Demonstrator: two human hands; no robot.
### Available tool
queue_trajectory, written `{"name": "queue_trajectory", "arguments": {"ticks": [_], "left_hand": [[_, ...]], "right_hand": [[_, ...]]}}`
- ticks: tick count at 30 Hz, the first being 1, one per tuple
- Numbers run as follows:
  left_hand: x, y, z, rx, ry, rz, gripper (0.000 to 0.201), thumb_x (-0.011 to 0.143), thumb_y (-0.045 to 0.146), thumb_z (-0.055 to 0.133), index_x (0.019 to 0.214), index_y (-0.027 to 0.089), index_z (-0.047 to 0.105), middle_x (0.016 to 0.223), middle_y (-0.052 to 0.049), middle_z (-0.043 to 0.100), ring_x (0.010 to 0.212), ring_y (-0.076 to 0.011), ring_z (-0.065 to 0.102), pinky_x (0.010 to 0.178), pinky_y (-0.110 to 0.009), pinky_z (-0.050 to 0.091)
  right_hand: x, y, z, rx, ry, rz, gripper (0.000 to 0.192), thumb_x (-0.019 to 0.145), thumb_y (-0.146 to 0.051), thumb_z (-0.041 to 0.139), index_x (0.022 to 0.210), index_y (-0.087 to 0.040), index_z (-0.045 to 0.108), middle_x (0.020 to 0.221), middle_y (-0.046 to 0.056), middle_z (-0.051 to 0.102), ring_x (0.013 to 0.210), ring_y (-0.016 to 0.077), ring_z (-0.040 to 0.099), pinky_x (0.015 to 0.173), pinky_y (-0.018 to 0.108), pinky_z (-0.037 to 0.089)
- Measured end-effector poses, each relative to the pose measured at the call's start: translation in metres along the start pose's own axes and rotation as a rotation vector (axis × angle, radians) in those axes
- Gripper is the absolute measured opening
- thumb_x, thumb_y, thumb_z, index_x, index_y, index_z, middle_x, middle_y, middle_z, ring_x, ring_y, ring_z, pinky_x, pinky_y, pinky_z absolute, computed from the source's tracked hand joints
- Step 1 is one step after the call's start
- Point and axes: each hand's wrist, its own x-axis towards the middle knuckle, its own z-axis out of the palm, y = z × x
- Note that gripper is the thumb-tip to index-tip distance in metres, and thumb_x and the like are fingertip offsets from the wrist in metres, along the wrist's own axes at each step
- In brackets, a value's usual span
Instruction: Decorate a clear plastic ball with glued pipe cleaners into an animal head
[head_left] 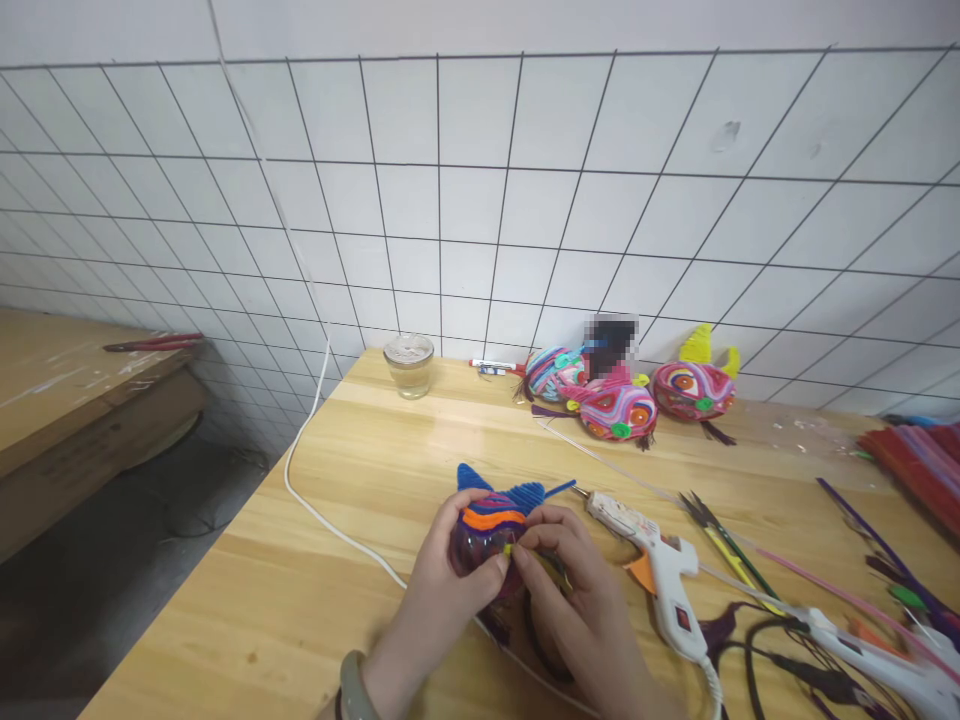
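So the round craft piece [486, 545] is at the lower middle of the frame, over the wooden surface [322, 470], with its blue ears [525, 495] pointing away from the person. The left hand [454, 565] is curled around its side, thumb on the near face, which I'd guess keeps the ball from rolling and leaves the front open to work on. The right hand [562, 580] comes in from the other side, fingertips drawn close together at a tiny yellow bit [508, 549]. Can't tell if they're actually pinching it or just pressing next to it, the fingers hide too much.

White glue gun [664, 565] lies just right of the right hand, so probably parked there for an easy reach. Three decorated balls, left [555, 374], middle [619, 410] and right [694, 388], are lined up by the wall, upper right of center, likely out of the way. Same for the glass [409, 370] near the far edge, I reckon: less chance of knocking it.
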Motion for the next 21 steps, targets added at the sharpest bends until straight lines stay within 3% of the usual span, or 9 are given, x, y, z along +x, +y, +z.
{"name": "queue_trajectory", "arguments": {"ticks": [14,21], "left_hand": [[-0.0037,-0.0012,0.0011,0.09,0.026,0.055,0.046,0.072,0.019,0.066,0.116,0.022,0.05,0.117,-0.01,0.06,0.105,-0.0254,0.06,0.092,-0.04,0.048],[-0.0039,-0.0001,0.004,0.214,0.091,0.172,0.045,0.068,0.018,0.069,0.111,0.023,0.057,0.118,-0.01,0.061,0.109,-0.028,0.059,0.093,-0.042,0.048]], "right_hand": [[0.0008,-0.0037,-0.001,0.047,-0.003,0.022,0.012,0.09,-0.016,0.052,0.084,-0.026,0.056,0.099,0.001,0.05,0.097,0.015,0.051,0.086,0.025,0.039],[0.0017,-0.0056,-0.0018,0.036,-0.012,-0.008,0.013,0.09,-0.015,0.052,0.082,-0.025,0.056,0.098,0.001,0.05,0.096,0.015,0.052,0.086,0.026,0.04]]}}
